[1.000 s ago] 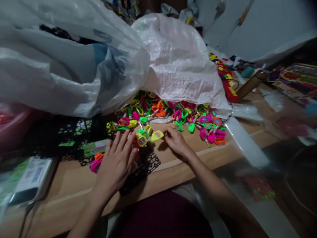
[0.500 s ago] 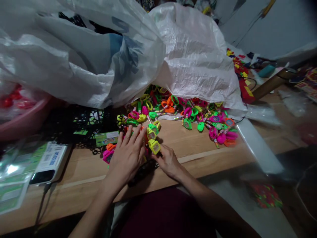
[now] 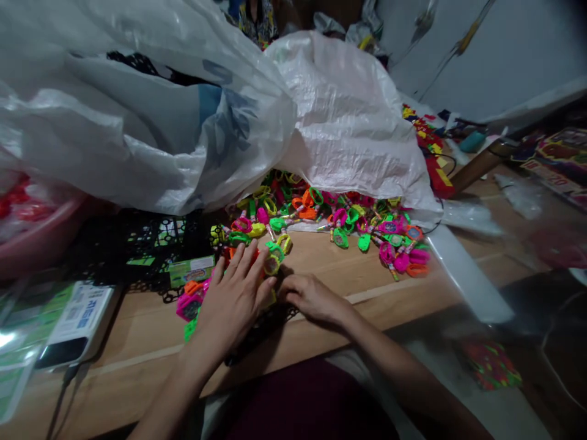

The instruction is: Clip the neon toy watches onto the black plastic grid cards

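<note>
My left hand (image 3: 233,299) lies flat with fingers stretched out over a black plastic grid tray (image 3: 263,321) that holds small toy watches (image 3: 190,304). My right hand (image 3: 309,297) rests beside it, palm down, its fingertips curled under against the tray's right part; what they press on is hidden. A yellow-green toy watch (image 3: 274,263) sits just past my left fingertips. A heap of neon toy watches (image 3: 348,217) in pink, green, orange and yellow spills from under a white plastic sack (image 3: 353,122) onto the wooden table (image 3: 348,272).
A large translucent plastic bag (image 3: 128,110) bulges over the left of the table. Black grid trays (image 3: 132,244) lie beneath it, a pink basin (image 3: 32,226) at far left, a phone on printed cards (image 3: 64,324) near the left edge. Toy packaging (image 3: 562,162) clutters the right.
My right hand picked up a yellow toy watch from the table, carried it back to the black tray, and now lies low beside my left hand with the watch out of sight.
</note>
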`<state>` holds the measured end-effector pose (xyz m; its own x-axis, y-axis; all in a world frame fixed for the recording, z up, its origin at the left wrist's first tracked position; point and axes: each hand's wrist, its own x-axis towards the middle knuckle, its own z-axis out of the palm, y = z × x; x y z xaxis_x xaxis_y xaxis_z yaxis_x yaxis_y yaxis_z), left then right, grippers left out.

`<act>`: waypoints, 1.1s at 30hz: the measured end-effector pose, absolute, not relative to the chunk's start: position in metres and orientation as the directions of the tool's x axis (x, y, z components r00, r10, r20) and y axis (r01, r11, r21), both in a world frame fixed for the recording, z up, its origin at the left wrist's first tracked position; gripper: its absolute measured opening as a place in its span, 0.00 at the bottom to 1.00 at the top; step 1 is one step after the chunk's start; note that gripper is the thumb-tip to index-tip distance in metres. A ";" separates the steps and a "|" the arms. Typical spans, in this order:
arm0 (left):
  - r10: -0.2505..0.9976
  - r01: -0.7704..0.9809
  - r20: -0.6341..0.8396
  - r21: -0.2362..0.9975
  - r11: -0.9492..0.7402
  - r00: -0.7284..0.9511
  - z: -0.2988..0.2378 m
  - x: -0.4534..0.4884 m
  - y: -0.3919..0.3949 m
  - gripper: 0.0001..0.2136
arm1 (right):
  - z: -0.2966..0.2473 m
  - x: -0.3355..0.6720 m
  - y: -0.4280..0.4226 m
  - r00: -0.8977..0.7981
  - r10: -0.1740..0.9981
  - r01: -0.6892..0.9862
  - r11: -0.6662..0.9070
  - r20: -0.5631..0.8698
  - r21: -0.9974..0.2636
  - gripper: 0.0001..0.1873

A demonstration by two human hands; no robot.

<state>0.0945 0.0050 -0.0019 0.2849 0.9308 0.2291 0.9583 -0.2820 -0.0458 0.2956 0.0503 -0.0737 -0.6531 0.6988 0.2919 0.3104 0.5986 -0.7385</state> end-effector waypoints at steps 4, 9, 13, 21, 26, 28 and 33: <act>0.922 0.957 0.259 -0.036 -0.289 0.289 -0.007 0.082 0.003 0.29 | -0.040 0.308 0.112 -0.487 0.790 0.467 0.596 0.373 -0.653 0.11; 0.936 0.959 0.239 0.052 -0.277 0.257 -0.004 0.080 0.005 0.29 | -0.038 0.288 0.171 -0.511 0.801 0.593 0.592 0.313 -0.547 0.07; 0.944 0.960 0.225 0.089 -0.267 0.242 0.000 0.084 0.004 0.28 | -0.053 0.302 0.155 -0.491 0.793 0.481 0.593 0.361 -0.646 0.10; 0.933 0.947 0.259 0.134 -0.292 0.251 -0.008 0.082 0.006 0.28 | -0.080 0.314 0.056 -0.439 0.874 0.143 0.297 0.208 -0.944 0.06; 0.922 0.940 0.280 0.134 -0.313 0.267 -0.010 0.082 0.007 0.28 | -0.093 0.277 0.042 -0.450 0.843 0.186 0.410 0.294 -0.893 0.09; 0.922 0.939 0.276 0.137 -0.316 0.270 -0.009 0.083 0.006 0.28 | -0.098 0.270 0.042 -0.452 0.827 0.279 0.487 0.335 -0.828 0.14; 0.939 0.935 0.219 0.177 -0.307 0.266 -0.002 0.083 0.001 0.29 | -0.110 0.263 0.038 -0.460 0.772 0.383 0.618 0.438 -0.686 0.23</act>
